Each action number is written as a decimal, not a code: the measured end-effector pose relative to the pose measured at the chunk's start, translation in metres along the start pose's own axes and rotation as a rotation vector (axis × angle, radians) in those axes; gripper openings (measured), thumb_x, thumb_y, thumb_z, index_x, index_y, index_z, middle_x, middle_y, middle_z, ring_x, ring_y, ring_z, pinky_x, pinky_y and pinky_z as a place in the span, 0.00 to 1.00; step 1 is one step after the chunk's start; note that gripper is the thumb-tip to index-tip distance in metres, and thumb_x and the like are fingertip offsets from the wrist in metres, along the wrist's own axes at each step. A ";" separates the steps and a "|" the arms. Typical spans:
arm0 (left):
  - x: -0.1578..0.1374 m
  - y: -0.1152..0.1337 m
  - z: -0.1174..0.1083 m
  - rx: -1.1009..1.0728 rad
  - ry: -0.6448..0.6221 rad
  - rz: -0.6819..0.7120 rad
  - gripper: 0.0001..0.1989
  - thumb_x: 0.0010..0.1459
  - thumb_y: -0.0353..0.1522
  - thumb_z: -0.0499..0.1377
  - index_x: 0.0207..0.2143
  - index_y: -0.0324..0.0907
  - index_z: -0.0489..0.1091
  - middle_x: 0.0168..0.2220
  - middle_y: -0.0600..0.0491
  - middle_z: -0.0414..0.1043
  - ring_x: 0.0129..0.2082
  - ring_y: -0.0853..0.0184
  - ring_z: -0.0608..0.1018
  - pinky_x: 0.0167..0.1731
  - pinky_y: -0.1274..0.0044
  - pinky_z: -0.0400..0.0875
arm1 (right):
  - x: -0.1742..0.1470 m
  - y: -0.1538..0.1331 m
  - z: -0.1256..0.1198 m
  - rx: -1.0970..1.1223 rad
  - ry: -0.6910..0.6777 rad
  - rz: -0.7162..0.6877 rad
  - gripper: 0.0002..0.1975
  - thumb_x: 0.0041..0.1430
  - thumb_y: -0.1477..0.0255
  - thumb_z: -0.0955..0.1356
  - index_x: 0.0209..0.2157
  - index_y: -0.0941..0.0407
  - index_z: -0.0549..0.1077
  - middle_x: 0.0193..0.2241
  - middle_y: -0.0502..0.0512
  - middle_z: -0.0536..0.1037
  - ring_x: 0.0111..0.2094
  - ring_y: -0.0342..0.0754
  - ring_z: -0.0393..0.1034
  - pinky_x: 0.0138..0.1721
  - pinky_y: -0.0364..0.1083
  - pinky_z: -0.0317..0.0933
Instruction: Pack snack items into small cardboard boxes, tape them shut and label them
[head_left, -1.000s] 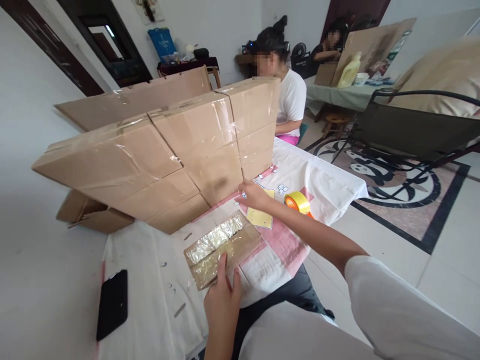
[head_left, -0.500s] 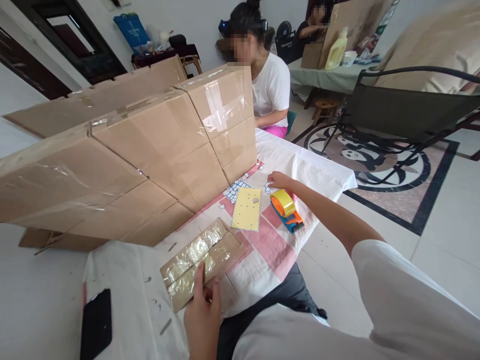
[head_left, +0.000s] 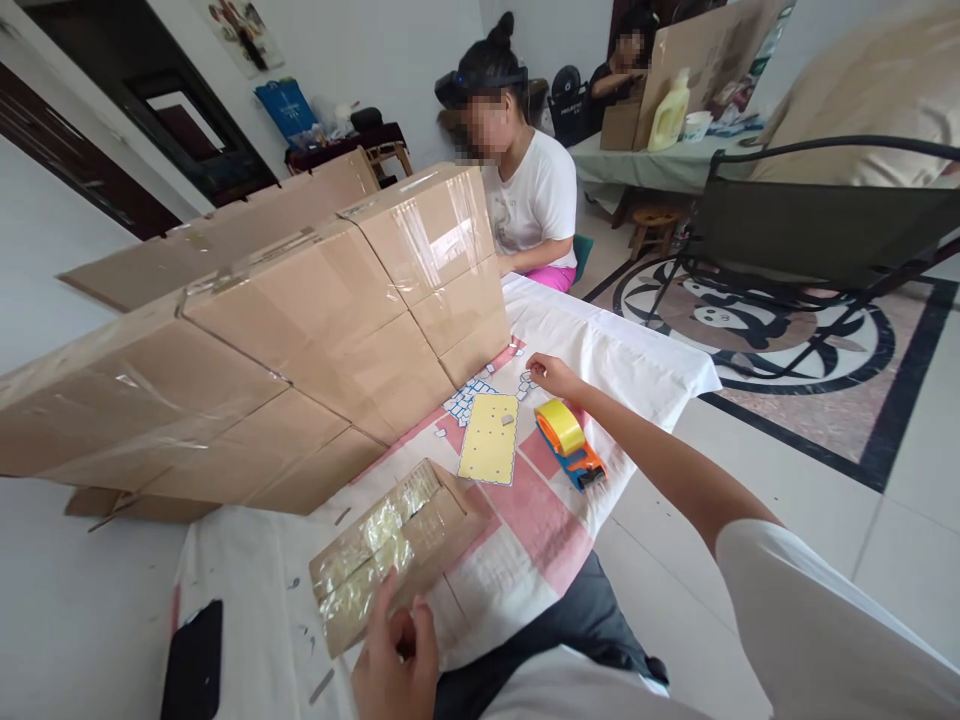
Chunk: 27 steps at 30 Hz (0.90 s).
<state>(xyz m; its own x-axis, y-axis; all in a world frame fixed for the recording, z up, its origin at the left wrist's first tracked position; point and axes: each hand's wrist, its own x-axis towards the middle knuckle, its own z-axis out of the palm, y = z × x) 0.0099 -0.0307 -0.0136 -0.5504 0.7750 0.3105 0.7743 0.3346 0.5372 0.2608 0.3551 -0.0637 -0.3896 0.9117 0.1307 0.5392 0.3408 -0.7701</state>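
Observation:
My left hand [head_left: 397, 650] is at the near edge of a small taped cardboard box [head_left: 397, 540]. Its index finger and thumb are apart, holding nothing; whether the fingertip touches the box I cannot tell. Farther right, my right hand [head_left: 553, 376] is over the table with its fingers pinched together beside small white paper pieces [head_left: 525, 384]. Whatever may be between those fingertips is hidden. A yellow dotted card [head_left: 487, 440] lies between the hands, with a small grey scrap on it. Behind it is a blue-outlined brick-pattern sheet [head_left: 466, 402].
A tape dispenser with yellow tape [head_left: 561, 430] stands near the table's right edge. Tall taped cardboard [head_left: 315, 320] forms a wall along the left. A black phone [head_left: 193, 660] lies at lower left. Another person [head_left: 536, 190] sits beyond the cardboard; a folding chair [head_left: 810, 230] stands at right.
My left hand has drawn back toward me from the top of the box. My right hand keeps near the paper pieces, its fingers still together. The camera view has tilted slightly up.

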 end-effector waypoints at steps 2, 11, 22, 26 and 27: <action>0.021 0.015 0.001 -0.121 0.065 0.165 0.16 0.61 0.41 0.58 0.46 0.40 0.73 0.17 0.61 0.63 0.17 0.71 0.67 0.26 0.78 0.65 | -0.007 -0.019 -0.006 0.076 0.045 -0.058 0.08 0.58 0.75 0.63 0.41 0.58 0.67 0.35 0.56 0.75 0.34 0.45 0.67 0.38 0.44 0.63; 0.159 0.151 0.034 -0.411 -0.561 0.325 0.19 0.61 0.43 0.56 0.45 0.39 0.75 0.22 0.59 0.60 0.23 0.72 0.64 0.25 0.80 0.59 | -0.070 -0.128 -0.017 0.841 -0.064 -0.338 0.18 0.57 0.60 0.74 0.39 0.54 0.65 0.32 0.49 0.70 0.33 0.43 0.66 0.37 0.45 0.62; 0.153 0.163 0.035 -0.256 -0.524 0.456 0.17 0.62 0.43 0.54 0.30 0.43 0.75 0.16 0.60 0.51 0.19 0.72 0.56 0.24 0.76 0.46 | -0.114 -0.144 -0.016 0.642 0.172 -0.343 0.07 0.60 0.73 0.67 0.38 0.54 0.62 0.32 0.47 0.66 0.31 0.43 0.61 0.34 0.44 0.56; 0.144 0.167 0.039 -0.180 -0.500 0.543 0.17 0.63 0.42 0.52 0.29 0.43 0.75 0.16 0.59 0.57 0.18 0.71 0.59 0.24 0.76 0.47 | -0.128 -0.133 -0.009 0.469 0.238 -0.340 0.07 0.59 0.78 0.64 0.38 0.53 0.62 0.31 0.47 0.65 0.30 0.44 0.60 0.33 0.44 0.55; 0.142 0.167 0.040 -0.163 -0.483 0.565 0.17 0.63 0.41 0.52 0.29 0.43 0.75 0.16 0.59 0.57 0.18 0.71 0.59 0.24 0.76 0.46 | -0.129 -0.130 -0.007 0.451 0.252 -0.334 0.08 0.58 0.78 0.63 0.38 0.53 0.62 0.31 0.47 0.65 0.30 0.44 0.60 0.33 0.44 0.55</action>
<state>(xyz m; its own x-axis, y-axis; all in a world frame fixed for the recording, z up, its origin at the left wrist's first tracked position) 0.0735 0.1573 0.0890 0.1431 0.9660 0.2155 0.8211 -0.2374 0.5190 0.2461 0.1946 0.0237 -0.2647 0.8171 0.5122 0.0281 0.5374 -0.8429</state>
